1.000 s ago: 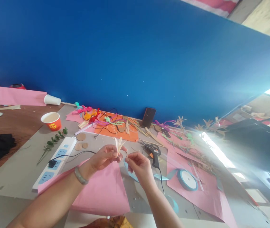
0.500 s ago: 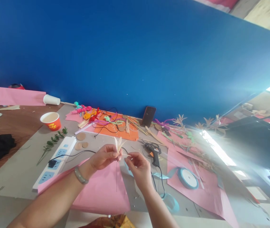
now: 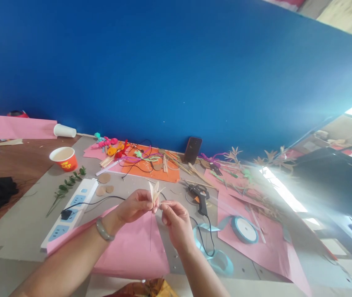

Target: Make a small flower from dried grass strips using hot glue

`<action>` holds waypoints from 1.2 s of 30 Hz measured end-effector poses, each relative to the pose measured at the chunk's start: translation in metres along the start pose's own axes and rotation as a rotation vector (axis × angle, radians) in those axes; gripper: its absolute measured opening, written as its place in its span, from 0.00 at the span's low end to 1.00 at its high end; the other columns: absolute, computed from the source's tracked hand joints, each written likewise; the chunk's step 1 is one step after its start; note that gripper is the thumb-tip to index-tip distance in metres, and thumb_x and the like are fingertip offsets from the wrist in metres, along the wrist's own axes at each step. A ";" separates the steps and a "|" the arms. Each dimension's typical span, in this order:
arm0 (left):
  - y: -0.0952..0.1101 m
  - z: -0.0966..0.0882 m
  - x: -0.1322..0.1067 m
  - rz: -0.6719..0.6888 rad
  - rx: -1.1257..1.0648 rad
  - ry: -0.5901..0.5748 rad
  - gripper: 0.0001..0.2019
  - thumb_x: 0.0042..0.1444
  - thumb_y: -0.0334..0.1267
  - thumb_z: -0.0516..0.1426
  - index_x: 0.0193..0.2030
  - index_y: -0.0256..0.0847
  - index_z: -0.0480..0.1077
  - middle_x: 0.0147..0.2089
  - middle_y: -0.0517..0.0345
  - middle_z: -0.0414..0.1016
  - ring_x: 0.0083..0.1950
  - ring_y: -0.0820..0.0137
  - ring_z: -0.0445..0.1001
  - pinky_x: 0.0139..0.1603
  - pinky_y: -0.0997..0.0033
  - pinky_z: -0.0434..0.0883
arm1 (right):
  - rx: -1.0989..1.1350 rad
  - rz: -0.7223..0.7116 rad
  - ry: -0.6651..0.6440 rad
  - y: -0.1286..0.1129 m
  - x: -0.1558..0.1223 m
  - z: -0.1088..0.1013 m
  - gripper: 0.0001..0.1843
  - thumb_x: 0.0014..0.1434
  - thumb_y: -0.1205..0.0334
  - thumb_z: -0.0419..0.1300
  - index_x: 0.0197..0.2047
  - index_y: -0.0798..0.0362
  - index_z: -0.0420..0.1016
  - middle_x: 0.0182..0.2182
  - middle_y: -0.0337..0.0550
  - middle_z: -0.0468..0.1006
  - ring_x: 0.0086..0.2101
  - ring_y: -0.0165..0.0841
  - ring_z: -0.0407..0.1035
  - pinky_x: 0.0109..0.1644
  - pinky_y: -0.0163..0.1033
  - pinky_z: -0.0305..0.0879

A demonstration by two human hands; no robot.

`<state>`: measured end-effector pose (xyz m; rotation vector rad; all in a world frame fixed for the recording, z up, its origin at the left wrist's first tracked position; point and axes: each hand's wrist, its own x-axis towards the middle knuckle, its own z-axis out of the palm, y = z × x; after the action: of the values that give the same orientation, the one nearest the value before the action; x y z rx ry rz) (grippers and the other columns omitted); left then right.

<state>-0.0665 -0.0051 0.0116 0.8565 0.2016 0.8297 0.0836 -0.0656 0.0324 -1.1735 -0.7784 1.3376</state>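
A small cream flower [image 3: 154, 191] with pointed petals stands upright in my left hand [image 3: 138, 205], pinched at its base between thumb and fingers. A thin dark wire stem [image 3: 150, 231] hangs down below that grip. Just to the right, my right hand [image 3: 176, 218] has thumb and forefinger pressed together around a narrow pale strip [image 3: 162, 202], which is mostly hidden and reaches toward the flower's base. Both hands are above a pink paper sheet [image 3: 132, 247] at the table's front.
A glue gun [image 3: 201, 198] with a cord lies right of my hands, near a ribbon spool [image 3: 244, 229]. At left are a power strip [image 3: 70, 214], a leafy sprig [image 3: 67, 184] and a paper cup [image 3: 64, 160]. A phone [image 3: 192, 150] leans against the blue panel [image 3: 176, 74].
My right hand has moved slightly left, closer to the flower, and less of the pale strip shows. My left hand keeps hold of the flower. The view has shifted slightly.
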 end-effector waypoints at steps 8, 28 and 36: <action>-0.008 -0.006 -0.002 -0.015 0.072 -0.003 0.06 0.47 0.35 0.65 0.27 0.35 0.73 0.30 0.54 0.72 0.32 0.71 0.69 0.39 0.68 0.64 | 0.019 -0.052 -0.019 0.001 0.002 -0.001 0.14 0.49 0.55 0.68 0.27 0.53 0.69 0.19 0.35 0.70 0.18 0.23 0.53 0.22 0.31 0.47; -0.009 -0.006 0.001 -0.031 0.233 0.130 0.05 0.47 0.34 0.65 0.27 0.36 0.74 0.29 0.58 0.73 0.35 0.72 0.69 0.43 0.70 0.64 | -0.397 -0.191 0.029 -0.014 0.002 -0.006 0.15 0.52 0.52 0.64 0.24 0.53 0.70 0.16 0.33 0.64 0.18 0.25 0.54 0.22 0.32 0.51; -0.013 -0.005 0.002 -0.044 0.262 0.181 0.07 0.45 0.35 0.66 0.27 0.36 0.74 0.29 0.58 0.74 0.36 0.70 0.71 0.43 0.68 0.66 | -0.341 -0.189 0.044 -0.017 0.002 -0.003 0.13 0.49 0.55 0.66 0.24 0.52 0.69 0.18 0.35 0.69 0.19 0.25 0.55 0.23 0.33 0.52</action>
<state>-0.0602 -0.0052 -0.0009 1.0178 0.4951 0.8511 0.0921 -0.0621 0.0476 -1.3520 -1.0876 1.0451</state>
